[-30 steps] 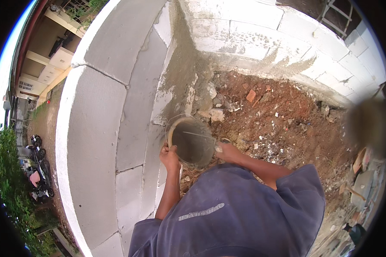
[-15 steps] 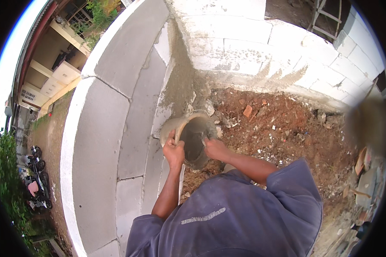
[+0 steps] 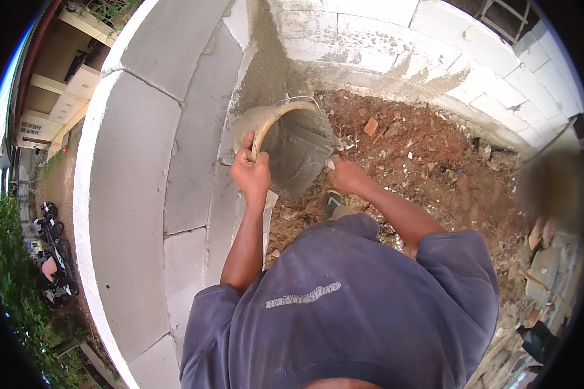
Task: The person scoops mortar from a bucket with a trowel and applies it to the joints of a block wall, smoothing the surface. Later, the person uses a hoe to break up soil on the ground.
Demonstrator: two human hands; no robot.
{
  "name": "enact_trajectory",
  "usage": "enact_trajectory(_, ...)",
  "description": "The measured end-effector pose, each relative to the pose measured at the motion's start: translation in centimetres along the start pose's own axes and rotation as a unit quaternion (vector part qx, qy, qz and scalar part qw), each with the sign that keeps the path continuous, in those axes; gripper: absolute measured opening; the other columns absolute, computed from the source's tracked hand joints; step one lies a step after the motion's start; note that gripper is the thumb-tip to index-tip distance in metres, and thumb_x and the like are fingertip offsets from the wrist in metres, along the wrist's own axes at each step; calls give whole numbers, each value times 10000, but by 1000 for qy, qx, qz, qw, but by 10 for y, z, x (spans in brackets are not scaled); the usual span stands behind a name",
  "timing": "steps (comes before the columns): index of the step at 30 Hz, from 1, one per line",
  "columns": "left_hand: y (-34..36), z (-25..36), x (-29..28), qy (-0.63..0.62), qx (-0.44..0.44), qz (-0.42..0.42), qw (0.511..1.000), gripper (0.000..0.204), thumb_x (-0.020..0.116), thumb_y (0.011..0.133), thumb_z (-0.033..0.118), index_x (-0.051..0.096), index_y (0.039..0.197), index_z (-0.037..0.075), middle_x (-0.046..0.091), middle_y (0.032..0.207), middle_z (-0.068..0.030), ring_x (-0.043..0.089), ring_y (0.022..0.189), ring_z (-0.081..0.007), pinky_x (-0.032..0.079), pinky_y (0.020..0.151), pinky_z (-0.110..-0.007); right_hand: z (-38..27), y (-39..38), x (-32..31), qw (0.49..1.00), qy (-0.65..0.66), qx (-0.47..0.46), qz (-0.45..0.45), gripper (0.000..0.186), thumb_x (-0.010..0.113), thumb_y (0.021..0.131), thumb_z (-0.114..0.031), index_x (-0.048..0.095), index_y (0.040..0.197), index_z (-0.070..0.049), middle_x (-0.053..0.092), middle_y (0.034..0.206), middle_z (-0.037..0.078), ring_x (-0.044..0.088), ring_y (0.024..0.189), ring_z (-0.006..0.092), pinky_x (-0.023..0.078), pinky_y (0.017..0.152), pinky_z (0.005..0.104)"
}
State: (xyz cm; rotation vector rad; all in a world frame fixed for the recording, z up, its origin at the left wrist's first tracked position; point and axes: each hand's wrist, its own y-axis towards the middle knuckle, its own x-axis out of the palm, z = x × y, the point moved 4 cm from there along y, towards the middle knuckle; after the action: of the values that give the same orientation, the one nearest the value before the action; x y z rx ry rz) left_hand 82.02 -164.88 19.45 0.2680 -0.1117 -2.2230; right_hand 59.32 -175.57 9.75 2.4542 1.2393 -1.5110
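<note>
- grey block wall [image 3: 126, 162]: stands left of the bucket [image 3: 280, 148].
- bucket: tilted just beside it; scraping at the mortar [image 3: 300, 170] inside looks like the step in hand, and the next move calls for a steady rim [image 3: 261, 133].
- left hand [image 3: 252, 174]: fingers clenched on that rim.
- right hand [image 3: 348, 176]: fingers wrapped round what is probably a trowel [image 3: 309, 137].

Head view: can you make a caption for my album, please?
Left hand gripping a tilted bucket, right hand at its mouth, beside a grey wall.
</note>
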Motion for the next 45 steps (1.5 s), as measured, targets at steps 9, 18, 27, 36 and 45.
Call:
enact_trajectory(9, 16, -3, 7, 12, 28, 17, 999, 235, 603, 758, -54, 398, 658, 0, 604, 1349, -262, 612, 1197, -234, 480, 907, -310, -3, -22, 5, 997, 63, 37, -27, 511, 494, 977, -287, 439, 1345, 63, 630, 1108, 366, 630, 1018, 501, 496, 902, 550)
enact_trajectory(18, 25, -8, 3, -35, -5, 18, 999, 239, 596, 760, -69, 397, 650, 8, 588, 1361, -279, 572, 1271, -291, 462, 966, -331, 6, -39, 20, 952, 247, 97, -155, 573, 513, 964, -311, 442, 1386, 69, 678, 1001, 308, 677, 854, 443, 531, 759, 472)
enact_trajectory(27, 16, 3, 13, 11, 1, -25, 1000, 210, 596, 759, -73, 427, 644, -23, 605, 1344, -265, 542, 1320, -297, 423, 1045, -349, 2, 26, 0, 994, 26, -39, 102, 428, 518, 975, -285, 524, 1244, 48, 653, 965, 336, 642, 936, 494, 495, 815, 568)
enact_trajectory(36, 17, -15, 43, -56, -42, -117, 991, 127, 602, 769, -94, 508, 713, -30, 645, 1293, -242, 567, 1283, -264, 422, 1047, -341, -30, -3, 94, 594, 699, 124, -378, 372, 494, 1029, -367, 524, 1282, -96, 564, 776, 40, 511, 515, 99, 435, 412, 235)
enact_trajectory(45, -14, -115, 0, -160, -212, 70, 961, 236, 649, 810, -55, 468, 719, 64, 672, 903, -102, 535, 695, -100, 402, 631, -247, -8, -2, 89, 614, 711, 85, -330, 486, 443, 1044, -391, 421, 1454, -131, 536, 740, 27, 505, 519, 96, 415, 391, 242)
